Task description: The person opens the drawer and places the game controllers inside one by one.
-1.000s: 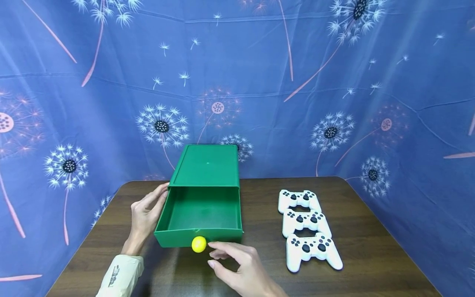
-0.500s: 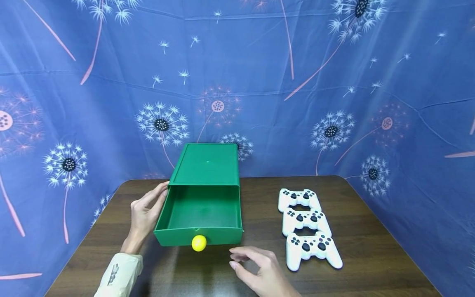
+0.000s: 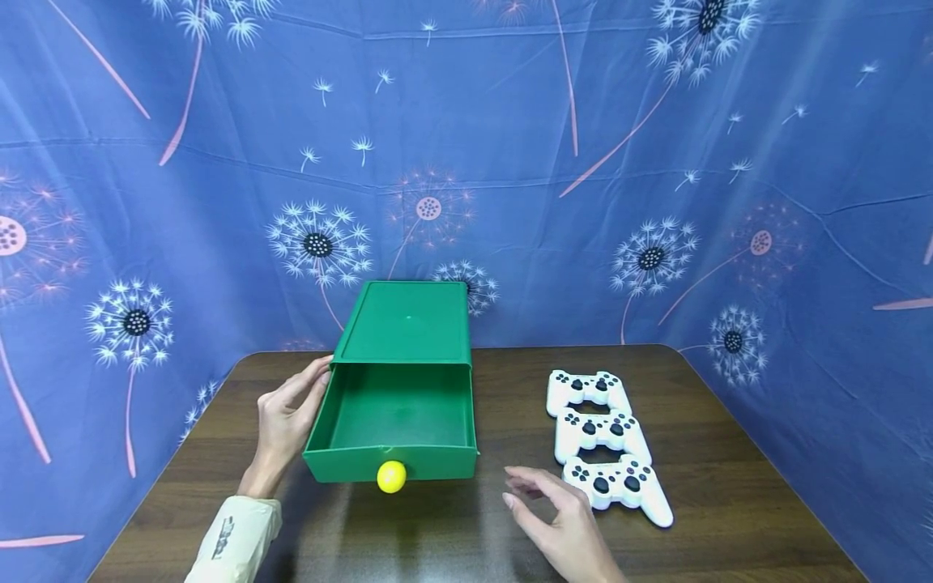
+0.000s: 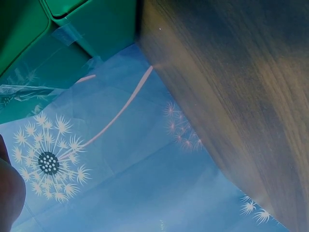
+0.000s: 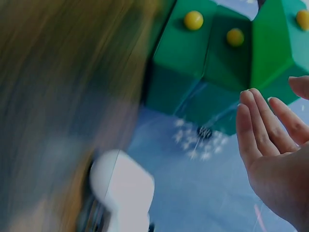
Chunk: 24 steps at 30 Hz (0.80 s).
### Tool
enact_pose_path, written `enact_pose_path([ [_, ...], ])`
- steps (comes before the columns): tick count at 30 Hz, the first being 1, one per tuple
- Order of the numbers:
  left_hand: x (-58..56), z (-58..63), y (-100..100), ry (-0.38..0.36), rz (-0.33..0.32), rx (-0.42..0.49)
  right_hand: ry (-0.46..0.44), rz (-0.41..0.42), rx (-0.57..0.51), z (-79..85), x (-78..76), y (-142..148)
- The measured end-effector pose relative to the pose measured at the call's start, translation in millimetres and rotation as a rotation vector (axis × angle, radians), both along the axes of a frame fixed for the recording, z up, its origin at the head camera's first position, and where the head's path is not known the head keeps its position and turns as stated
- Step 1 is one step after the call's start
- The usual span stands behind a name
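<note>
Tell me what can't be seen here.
Head view: fingertips of the left hand, hidden by the boxy green drawer cabinet.
Head view: part of one grip on the nearest white game controller, behind the right hand.
Head view: dark print on the cream sleeve, too small to read.
Right wrist view: a white controller, blurred and cut off by the bottom edge.

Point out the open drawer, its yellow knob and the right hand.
Open drawer (image 3: 446,466), head view: on its front panel.
Yellow knob (image 3: 391,477), head view: middle of its round face.
Right hand (image 3: 563,518), head view: middle of the hand.
</note>
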State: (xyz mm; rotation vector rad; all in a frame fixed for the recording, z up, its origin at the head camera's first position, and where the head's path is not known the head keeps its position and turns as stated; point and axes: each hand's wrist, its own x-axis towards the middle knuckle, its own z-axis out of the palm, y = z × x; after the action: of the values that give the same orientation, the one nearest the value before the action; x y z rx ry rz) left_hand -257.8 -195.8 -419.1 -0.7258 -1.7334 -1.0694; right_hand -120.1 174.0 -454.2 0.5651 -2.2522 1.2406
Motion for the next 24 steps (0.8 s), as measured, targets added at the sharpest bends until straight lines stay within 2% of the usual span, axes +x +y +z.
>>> enact_pose_path([
  [4,-2.0,-2.2,-2,0.001,0.0,0.0,-0.018,-0.1,-0.022,-0.2,-3.5,10],
  [11,-3.5,-3.1,-3,0.006,-0.006,0.002,0.005,-0.163,-0.041,-2.7,-10.8,33],
  [19,-3.0,-2.7,-3,0.006,-0.004,0.003,-0.087,-0.298,-0.016,-1.8,-24.1,66],
  [24,-3.2,-3.5,-3,0.007,-0.003,0.004,-0.116,-0.358,0.007,-1.2,-27.4,81],
])
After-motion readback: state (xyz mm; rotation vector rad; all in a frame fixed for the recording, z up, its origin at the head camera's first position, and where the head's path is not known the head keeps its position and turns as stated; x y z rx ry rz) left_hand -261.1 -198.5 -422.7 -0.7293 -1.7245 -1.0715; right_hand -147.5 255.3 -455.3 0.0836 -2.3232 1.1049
